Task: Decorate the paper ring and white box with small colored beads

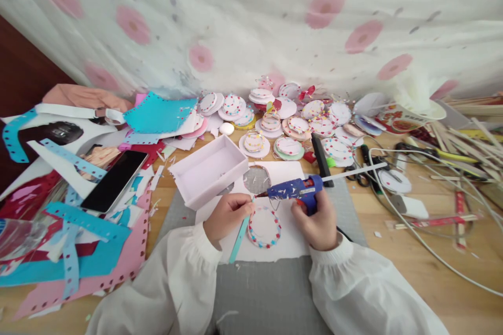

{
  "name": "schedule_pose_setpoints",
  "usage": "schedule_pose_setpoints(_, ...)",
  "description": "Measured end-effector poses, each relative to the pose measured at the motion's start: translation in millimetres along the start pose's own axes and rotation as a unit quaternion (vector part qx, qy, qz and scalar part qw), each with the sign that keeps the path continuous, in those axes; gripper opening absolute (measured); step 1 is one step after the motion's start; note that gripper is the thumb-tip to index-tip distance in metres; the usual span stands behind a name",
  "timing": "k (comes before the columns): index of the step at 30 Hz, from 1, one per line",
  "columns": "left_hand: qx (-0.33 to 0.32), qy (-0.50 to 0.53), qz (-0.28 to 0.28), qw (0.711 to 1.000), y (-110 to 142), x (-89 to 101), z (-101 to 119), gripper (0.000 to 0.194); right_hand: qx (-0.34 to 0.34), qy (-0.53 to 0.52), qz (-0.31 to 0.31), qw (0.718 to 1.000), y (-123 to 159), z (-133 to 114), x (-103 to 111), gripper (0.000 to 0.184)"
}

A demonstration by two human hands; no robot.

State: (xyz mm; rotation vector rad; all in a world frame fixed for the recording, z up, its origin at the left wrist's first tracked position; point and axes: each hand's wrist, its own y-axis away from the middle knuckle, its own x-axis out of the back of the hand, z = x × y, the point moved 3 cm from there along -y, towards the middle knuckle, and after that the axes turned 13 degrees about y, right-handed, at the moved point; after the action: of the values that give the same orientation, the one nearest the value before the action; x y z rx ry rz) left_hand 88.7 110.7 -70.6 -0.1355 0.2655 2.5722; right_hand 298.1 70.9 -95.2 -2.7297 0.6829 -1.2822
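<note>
My left hand [230,215] pinches the upper end of a narrow teal paper strip [238,243]. In my right hand [319,222] is a blue hot glue gun [296,191], with a long pale glue stick [356,170] coming out of its back. The gun's nozzle points left and is close to my left fingertips; whether it touches the strip I cannot tell. Just below the nozzle, a round white paper piece edged with red and blue bits [264,226] lies on a white sheet [291,248]. My left fingers hide what lies beneath them.
A pale open box [212,170] stands behind my left hand on a grey cutting mat [267,293]. Several decorated paper discs [271,121] crowd the back. Paper scraps and a phone [116,180] lie left. Looping white cable [424,256], pliers [440,153] and wooden sticks [467,141] lie right.
</note>
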Motion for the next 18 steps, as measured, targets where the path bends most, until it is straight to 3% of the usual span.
schedule_pose_setpoints(8, 0.007, 0.007, 0.005, 1.0, 1.0, -0.2, -0.5, 0.03, 0.0, 0.041, 0.025, 0.999, -1.2, -1.5, 3.7, 0.035)
schedule_pose_setpoints(12, 0.001, 0.005, 0.011, 1.0, 0.5, 1.1, -1.5, 0.031, 0.01, 0.012, 0.057, 0.998, -5.3, 2.4, 17.4, 0.036)
schedule_pose_setpoints(15, -0.001, 0.018, 0.023, 1.0, 0.6, 1.6, -1.6, 0.031, 0.016, -0.032, 0.105, 0.994, -2.8, 23.7, 41.0, 0.035)
schedule_pose_setpoints(18, 0.006, 0.023, 0.035, 0.999, 1.3, 1.1, -0.9, 0.031, -0.005, 0.0, 0.154, 0.988, 8.7, 60.4, 71.8, 0.036)
